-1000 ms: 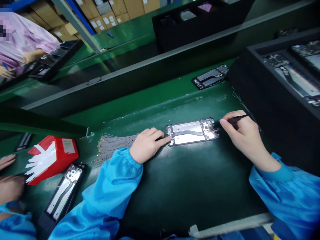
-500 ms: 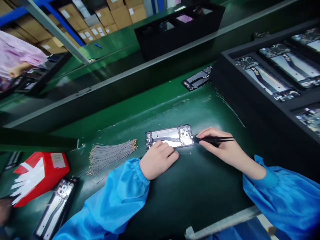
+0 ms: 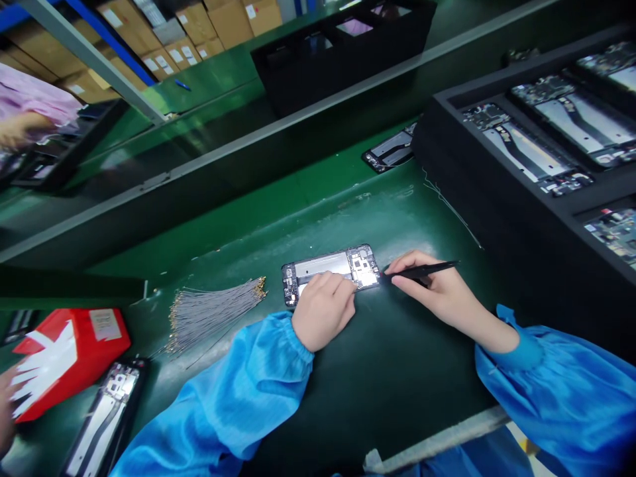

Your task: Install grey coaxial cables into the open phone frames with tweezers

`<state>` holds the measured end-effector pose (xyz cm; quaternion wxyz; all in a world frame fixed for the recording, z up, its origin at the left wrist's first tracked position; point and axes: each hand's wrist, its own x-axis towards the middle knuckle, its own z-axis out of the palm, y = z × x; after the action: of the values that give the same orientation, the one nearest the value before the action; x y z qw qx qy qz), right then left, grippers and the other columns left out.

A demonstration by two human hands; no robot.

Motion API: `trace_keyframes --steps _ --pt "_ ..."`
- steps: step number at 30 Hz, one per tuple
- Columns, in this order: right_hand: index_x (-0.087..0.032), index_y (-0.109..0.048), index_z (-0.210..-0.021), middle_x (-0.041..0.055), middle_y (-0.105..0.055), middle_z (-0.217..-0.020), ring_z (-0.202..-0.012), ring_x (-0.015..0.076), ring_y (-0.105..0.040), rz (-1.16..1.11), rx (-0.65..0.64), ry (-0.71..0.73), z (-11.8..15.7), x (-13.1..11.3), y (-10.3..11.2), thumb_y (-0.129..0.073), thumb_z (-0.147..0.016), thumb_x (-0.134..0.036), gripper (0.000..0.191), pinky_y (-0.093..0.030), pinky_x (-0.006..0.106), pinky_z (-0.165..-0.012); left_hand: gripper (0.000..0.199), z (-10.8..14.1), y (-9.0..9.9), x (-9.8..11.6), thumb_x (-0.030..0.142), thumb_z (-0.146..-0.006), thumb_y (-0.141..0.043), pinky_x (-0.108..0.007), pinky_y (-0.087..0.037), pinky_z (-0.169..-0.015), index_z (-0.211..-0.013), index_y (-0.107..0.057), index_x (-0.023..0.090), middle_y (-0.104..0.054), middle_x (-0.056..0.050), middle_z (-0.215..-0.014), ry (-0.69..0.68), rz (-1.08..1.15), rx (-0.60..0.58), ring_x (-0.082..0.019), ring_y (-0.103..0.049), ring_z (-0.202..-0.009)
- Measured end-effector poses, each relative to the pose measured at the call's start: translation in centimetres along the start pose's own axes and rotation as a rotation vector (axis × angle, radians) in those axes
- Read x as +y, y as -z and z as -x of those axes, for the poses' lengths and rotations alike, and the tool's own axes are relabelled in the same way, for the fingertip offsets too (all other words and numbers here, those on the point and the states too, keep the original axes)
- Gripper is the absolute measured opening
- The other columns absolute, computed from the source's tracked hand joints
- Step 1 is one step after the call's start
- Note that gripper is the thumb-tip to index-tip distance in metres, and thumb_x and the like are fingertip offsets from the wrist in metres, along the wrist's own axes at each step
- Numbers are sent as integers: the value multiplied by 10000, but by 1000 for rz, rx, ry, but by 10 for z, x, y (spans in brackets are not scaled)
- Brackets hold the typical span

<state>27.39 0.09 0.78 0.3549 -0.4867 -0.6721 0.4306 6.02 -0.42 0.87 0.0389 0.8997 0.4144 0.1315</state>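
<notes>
An opened phone (image 3: 322,265) lies flat on the green bench, its circuit board at the right end. My left hand (image 3: 325,308) rests on the phone's lower edge with fingers curled together; what its fingertips press is hidden. In my right hand (image 3: 422,278) are black tweezers (image 3: 437,267), pinched between thumb and fingers, their tips at the right end of the phone. Left of the phone lies a bundle of thin grey cables (image 3: 213,311) with gold-coloured ends.
A black tray (image 3: 497,218) of opened phones stands at the right, another phone (image 3: 390,151) beside it. At left are a red box (image 3: 102,348) with white strips, more phones (image 3: 102,424) and another person's hand (image 3: 6,404). A metal rail (image 3: 223,159) crosses behind.
My left hand has moved right along the phone, towards the circuit board. The tweezers in my right hand have turned slightly. At the far left, another person's hand has come to the red box.
</notes>
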Motion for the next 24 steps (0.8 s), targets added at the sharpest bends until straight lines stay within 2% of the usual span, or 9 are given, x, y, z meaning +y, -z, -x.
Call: trace_keyframes --steps 4,24 --pt "-195 -550 -841 47 -614 -855 -839 188 -585 4 1 -4 -1 0 0 -534 -795 -274 92 -480 329 -724 163 0 -2 -1 171 -840 -395 -273 -385 -621 -778 -545 157 -514 -34 -704 17 60 28 -158 -457 -696" --pt "-199 -571 -850 44 -629 -867 -841 189 -591 29 -3 25 -1 0 0 -548 -783 -257 91 -486 338 -748 181 2 -3 -2 162 -835 -400 -277 -361 -602 -738 -553 161 -502 -33 -685 -26 -27 31 -161 -438 -674"
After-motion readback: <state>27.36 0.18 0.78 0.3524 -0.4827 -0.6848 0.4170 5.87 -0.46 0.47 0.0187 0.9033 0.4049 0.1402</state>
